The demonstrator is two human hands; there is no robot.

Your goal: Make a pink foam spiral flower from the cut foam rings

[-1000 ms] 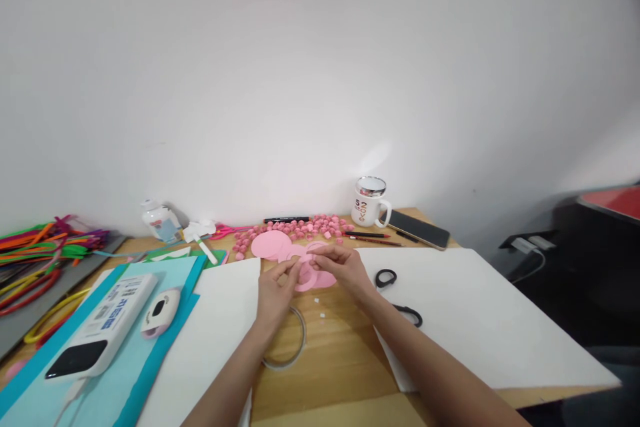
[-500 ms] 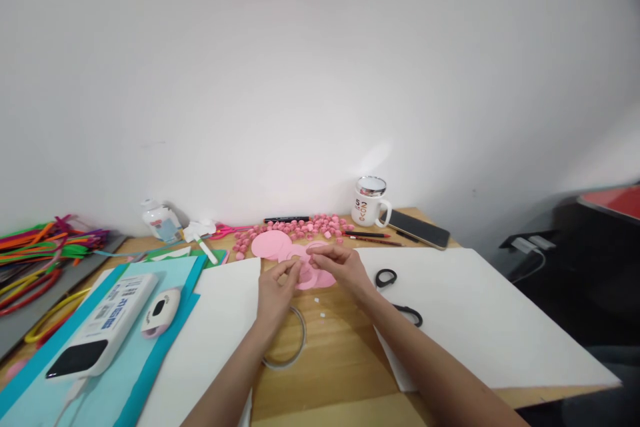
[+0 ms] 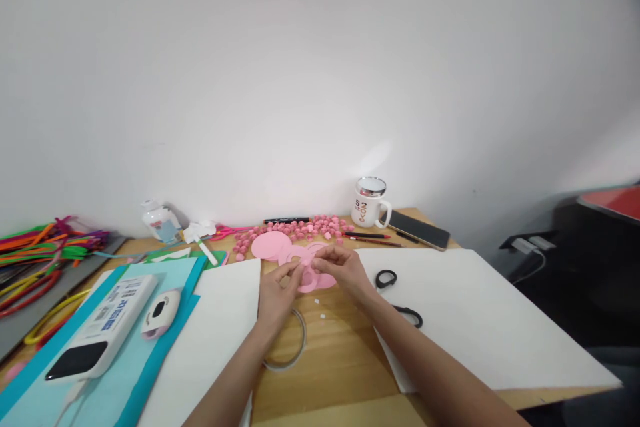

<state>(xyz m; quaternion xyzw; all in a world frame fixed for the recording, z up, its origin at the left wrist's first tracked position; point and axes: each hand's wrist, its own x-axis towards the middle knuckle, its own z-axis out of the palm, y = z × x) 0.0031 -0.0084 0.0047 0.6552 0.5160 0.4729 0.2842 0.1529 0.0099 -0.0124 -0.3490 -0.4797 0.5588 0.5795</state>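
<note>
My left hand is pinched closed, its fingertips on a thin pink paper piece. From the other side my right hand pinches the same paper, thumb and forefinger together. Its exact shape blends with the pink paper circles lying behind. A roll of tape lies on the desk just below my left hand. Beside my right forearm, black-handled scissors are partly covered by the arm and the white sheet's edge. Two tiny white scraps lie between my wrists.
Many small pink rolled pieces are heaped along the wall. A white mug and a phone stand and lie at back right. White sheets flank the hands. Left are a power bank, blue folder and pipe cleaners.
Both hands have shifted slightly to the right, still close together. More of the pink paper shows between the fingertips. Everything on the desk stays in place.
</note>
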